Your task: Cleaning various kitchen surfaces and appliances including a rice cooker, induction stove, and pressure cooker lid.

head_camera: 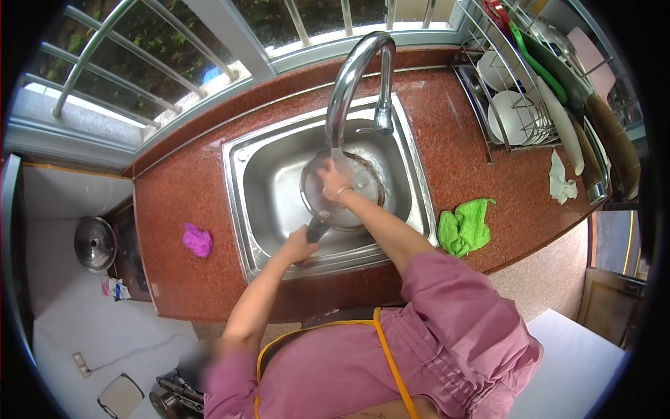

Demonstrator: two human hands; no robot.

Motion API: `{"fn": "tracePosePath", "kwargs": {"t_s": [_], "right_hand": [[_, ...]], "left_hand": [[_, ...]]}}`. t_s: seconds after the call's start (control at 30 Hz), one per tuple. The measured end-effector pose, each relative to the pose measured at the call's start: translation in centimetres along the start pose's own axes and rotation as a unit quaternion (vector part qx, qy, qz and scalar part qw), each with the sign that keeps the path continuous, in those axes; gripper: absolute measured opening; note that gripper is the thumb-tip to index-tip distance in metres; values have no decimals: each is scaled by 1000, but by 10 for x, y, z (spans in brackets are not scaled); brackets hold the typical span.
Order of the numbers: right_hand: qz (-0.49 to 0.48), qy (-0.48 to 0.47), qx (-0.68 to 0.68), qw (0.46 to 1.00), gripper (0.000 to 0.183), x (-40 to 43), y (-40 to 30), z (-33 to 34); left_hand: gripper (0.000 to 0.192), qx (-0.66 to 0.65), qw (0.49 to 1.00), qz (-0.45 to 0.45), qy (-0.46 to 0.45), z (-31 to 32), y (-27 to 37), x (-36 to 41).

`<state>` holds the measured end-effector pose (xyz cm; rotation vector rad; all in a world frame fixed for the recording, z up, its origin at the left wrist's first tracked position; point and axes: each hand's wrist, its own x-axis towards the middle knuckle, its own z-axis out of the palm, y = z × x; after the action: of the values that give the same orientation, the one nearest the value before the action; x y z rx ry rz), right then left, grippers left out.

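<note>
A round frying pan (312, 189) sits tilted or flat, I cannot tell which, inside the stainless steel sink (266, 183). My left hand (299, 245) grips its black handle (317, 228) near the sink's front rim. Inside the pan is my right hand (335, 180), blurred, with its fingers spread over the pan's surface; whether it holds anything is hidden by the blur. Water (337, 155) runs from the chrome gooseneck faucet (361, 55) onto that hand. The pan's right side looks wet and bright with water.
A green cloth (466, 226) lies right of the sink, a pink cloth (198, 240) left of it. At the right end stands a wire dish rack (500, 105) with white bowls (510, 118), near several knives and crumpled tissue (562, 178). Barred windows (141, 52) back the red countertop (178, 183).
</note>
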<state>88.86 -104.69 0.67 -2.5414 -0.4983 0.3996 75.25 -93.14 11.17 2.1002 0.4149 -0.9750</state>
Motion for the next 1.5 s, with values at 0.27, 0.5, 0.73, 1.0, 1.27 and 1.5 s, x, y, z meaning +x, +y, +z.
{"fn": "tracePosePath", "kwargs": {"t_s": [0.27, 0.5, 0.73, 1.0, 1.27, 1.5], "right_hand": [[-257, 64, -57, 963, 43, -19, 13, -14], [-62, -30, -75, 995, 28, -32, 7, -8], [32, -20, -26, 999, 31, -30, 24, -9], [-251, 92, -168, 949, 43, 9, 46, -4], [31, 36, -33, 998, 30, 3, 22, -33], [38, 155, -92, 983, 27, 0, 52, -40]], "left_hand": [[38, 26, 999, -6, 35, 3, -2, -2], [43, 58, 997, 6, 49, 9, -11, 8], [36, 60, 995, 39, 72, 13, -13, 11], [38, 61, 996, 16, 70, 14, -4, 6], [45, 106, 992, 26, 70, 17, -11, 9], [44, 171, 978, 43, 111, 17, 4, -4]]}}
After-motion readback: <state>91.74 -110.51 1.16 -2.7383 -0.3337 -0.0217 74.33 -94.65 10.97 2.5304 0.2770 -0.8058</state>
